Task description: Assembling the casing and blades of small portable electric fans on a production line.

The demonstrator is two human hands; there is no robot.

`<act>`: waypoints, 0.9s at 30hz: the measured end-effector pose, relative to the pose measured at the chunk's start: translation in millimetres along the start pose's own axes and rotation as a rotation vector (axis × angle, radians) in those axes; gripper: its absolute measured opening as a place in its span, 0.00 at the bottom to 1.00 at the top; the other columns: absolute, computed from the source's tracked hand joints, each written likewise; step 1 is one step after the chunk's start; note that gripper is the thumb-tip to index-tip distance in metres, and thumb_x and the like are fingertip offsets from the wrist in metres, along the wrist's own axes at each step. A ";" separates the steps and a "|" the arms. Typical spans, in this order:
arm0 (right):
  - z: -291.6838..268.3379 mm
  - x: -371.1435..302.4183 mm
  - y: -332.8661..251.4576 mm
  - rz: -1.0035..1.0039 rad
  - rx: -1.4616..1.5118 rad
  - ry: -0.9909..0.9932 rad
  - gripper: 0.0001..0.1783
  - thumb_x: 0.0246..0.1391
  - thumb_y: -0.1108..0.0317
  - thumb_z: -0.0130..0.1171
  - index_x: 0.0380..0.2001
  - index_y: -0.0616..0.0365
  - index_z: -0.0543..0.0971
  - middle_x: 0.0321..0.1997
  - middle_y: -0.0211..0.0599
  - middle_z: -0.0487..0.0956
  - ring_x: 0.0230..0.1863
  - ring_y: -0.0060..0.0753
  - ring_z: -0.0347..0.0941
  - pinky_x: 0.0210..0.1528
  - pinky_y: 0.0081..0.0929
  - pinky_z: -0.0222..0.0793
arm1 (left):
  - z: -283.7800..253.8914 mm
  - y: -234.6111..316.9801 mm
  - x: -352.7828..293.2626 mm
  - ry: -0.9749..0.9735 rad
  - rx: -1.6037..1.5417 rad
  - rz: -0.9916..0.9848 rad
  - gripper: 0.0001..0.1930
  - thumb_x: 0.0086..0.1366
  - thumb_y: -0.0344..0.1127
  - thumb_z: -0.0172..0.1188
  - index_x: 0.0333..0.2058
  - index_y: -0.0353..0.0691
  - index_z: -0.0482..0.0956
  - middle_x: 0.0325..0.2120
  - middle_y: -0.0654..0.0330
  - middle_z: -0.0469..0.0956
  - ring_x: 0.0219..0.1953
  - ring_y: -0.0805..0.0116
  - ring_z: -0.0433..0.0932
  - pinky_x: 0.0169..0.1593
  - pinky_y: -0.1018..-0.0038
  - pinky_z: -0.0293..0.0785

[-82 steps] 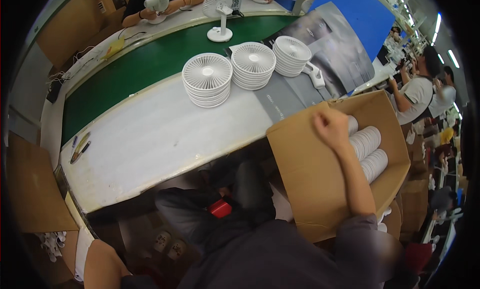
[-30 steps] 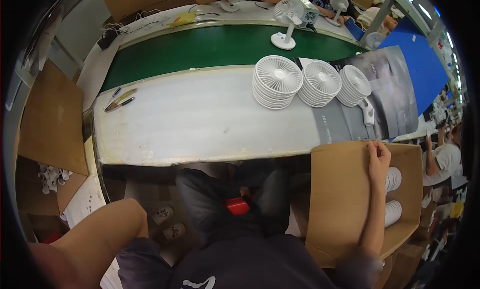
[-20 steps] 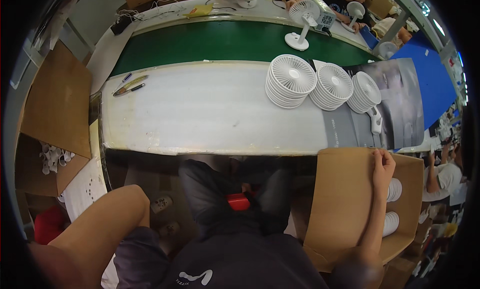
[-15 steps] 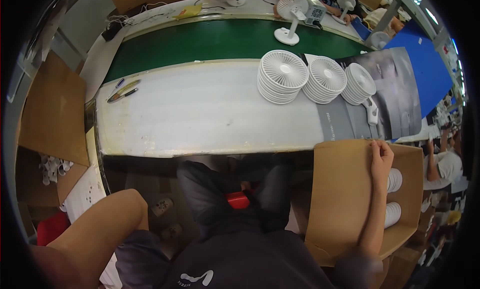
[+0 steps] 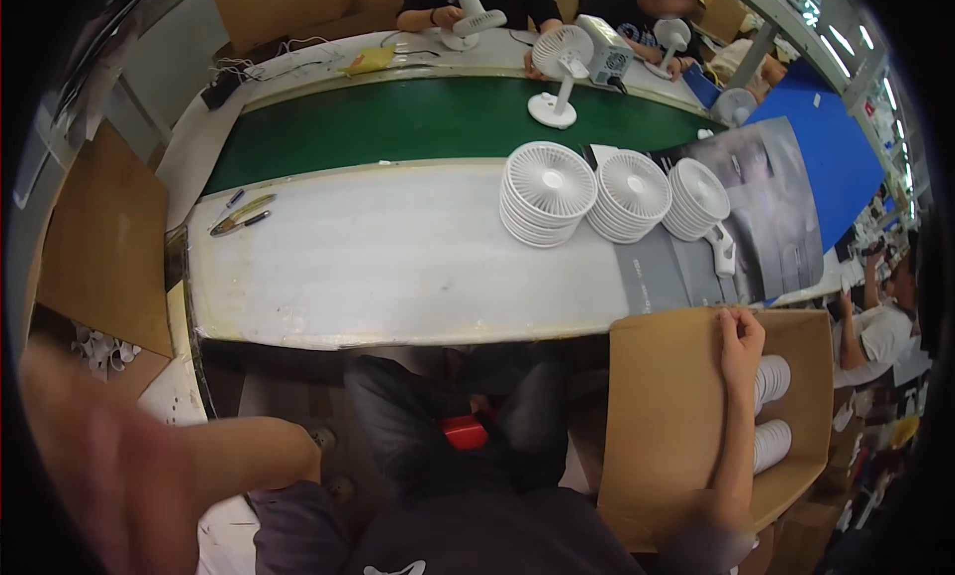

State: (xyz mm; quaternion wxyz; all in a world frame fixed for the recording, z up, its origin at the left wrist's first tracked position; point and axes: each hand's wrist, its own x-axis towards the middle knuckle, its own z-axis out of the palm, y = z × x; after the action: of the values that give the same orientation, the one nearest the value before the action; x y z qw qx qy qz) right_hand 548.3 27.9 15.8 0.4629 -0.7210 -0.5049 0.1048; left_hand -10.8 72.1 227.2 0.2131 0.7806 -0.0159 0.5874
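Observation:
My right hand [image 5: 740,341] pinches the top edge of an open cardboard box [image 5: 662,416] at the right, fingers closed on the flap. Inside that box lie stacks of white round fan grilles [image 5: 772,446], just beside my right forearm. At the far left my left hand [image 5: 95,446] is raised with the elbow bent, smeared by motion, so its fingers cannot be made out. Below and behind it, white plastic parts [image 5: 104,351] lie in another box. On the table, three stacks of white fan grilles [image 5: 548,192] stand at the right, with a small white plastic part [image 5: 723,250] next to them.
A white worktable [image 5: 398,267] spans the front, with cutters and a pen [image 5: 242,217] at its left. Beyond runs a green conveyor belt [image 5: 368,127] carrying a white desk fan [image 5: 559,73]. People work across the belt. A large cardboard sheet [image 5: 104,237] stands at the left.
My left forearm has swung up at the left, bringing a blurred hand into view. My right hand keeps its hold on the box edge. The view has tilted up slightly.

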 end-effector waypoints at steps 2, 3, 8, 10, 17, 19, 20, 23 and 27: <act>-3.1 -3.7 -9.0 0.024 0.000 0.009 0.10 0.60 0.69 0.58 0.28 0.65 0.79 0.21 0.22 0.70 0.24 0.16 0.58 0.29 0.14 0.56 | -10.5 -52.4 -3.0 0.095 0.568 0.120 0.18 0.68 0.43 0.43 0.35 0.38 0.78 0.24 0.56 0.76 0.27 0.62 0.71 0.32 0.64 0.68; -0.7 -5.1 -15.4 0.031 0.004 0.006 0.10 0.60 0.69 0.58 0.28 0.65 0.79 0.21 0.22 0.70 0.24 0.16 0.58 0.29 0.14 0.56 | -15.1 -87.0 -23.4 0.370 0.608 0.090 0.11 0.65 0.35 0.48 0.32 0.37 0.79 0.20 0.59 0.75 0.22 0.66 0.70 0.27 0.70 0.66; 4.2 -29.2 -29.6 0.019 -0.097 0.002 0.08 0.58 0.71 0.59 0.27 0.64 0.79 0.20 0.24 0.70 0.23 0.18 0.59 0.27 0.16 0.57 | -56.6 -225.5 -123.1 0.737 0.679 -0.725 0.17 0.67 0.33 0.59 0.18 0.37 0.76 0.14 0.66 0.72 0.18 0.78 0.67 0.25 0.80 0.64; 17.4 -28.8 -38.4 -0.001 -0.123 -0.012 0.08 0.58 0.71 0.59 0.27 0.64 0.79 0.20 0.25 0.71 0.22 0.18 0.59 0.26 0.17 0.57 | -87.9 -256.7 -183.4 0.738 0.859 -0.870 0.17 0.66 0.37 0.60 0.19 0.35 0.76 0.15 0.64 0.73 0.20 0.72 0.69 0.27 0.77 0.67; 134.2 -47.1 -83.6 -0.256 -0.458 -0.215 0.02 0.52 0.75 0.62 0.27 0.61 0.81 0.19 0.33 0.74 0.18 0.28 0.64 0.24 0.26 0.63 | -108.9 -306.7 -279.1 0.406 1.206 -1.123 0.17 0.63 0.43 0.60 0.23 0.35 0.79 0.16 0.60 0.76 0.20 0.63 0.70 0.31 0.70 0.70; 186.0 -50.0 -77.3 -0.509 -0.370 -0.368 0.01 0.49 0.75 0.63 0.26 0.59 0.80 0.19 0.31 0.73 0.17 0.31 0.65 0.23 0.27 0.63 | -114.6 -321.3 -287.1 0.311 1.187 -1.169 0.16 0.62 0.42 0.60 0.23 0.35 0.79 0.16 0.60 0.75 0.20 0.63 0.69 0.31 0.70 0.70; 213.3 -47.5 -84.6 -0.572 -0.354 -0.397 0.02 0.47 0.76 0.64 0.25 0.58 0.80 0.19 0.30 0.73 0.18 0.31 0.65 0.23 0.27 0.63 | -119.4 -327.7 -292.0 0.307 1.192 -1.184 0.16 0.62 0.42 0.60 0.23 0.35 0.79 0.16 0.60 0.75 0.20 0.63 0.69 0.31 0.70 0.70; 285.5 -33.6 -111.5 -0.635 -0.244 -0.467 0.04 0.45 0.76 0.65 0.24 0.57 0.79 0.20 0.29 0.72 0.18 0.32 0.65 0.24 0.27 0.63 | -133.3 -338.3 -294.1 0.319 1.200 -1.216 0.15 0.62 0.42 0.60 0.24 0.36 0.80 0.17 0.60 0.77 0.21 0.59 0.72 0.32 0.68 0.71; 375.7 0.9 -151.4 -0.795 -0.014 -0.513 0.04 0.46 0.75 0.64 0.24 0.56 0.78 0.20 0.30 0.72 0.19 0.34 0.66 0.24 0.27 0.64 | -149.0 -345.6 -293.7 0.327 1.212 -1.246 0.15 0.61 0.43 0.59 0.24 0.36 0.80 0.17 0.59 0.78 0.21 0.58 0.73 0.32 0.67 0.72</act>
State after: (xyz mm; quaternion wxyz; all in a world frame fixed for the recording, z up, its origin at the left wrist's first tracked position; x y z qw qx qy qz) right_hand 220.8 249.0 -73.3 0.3224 -0.4256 -0.8407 0.0907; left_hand -142.2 372.2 -120.1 0.0437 0.5322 0.7572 0.3763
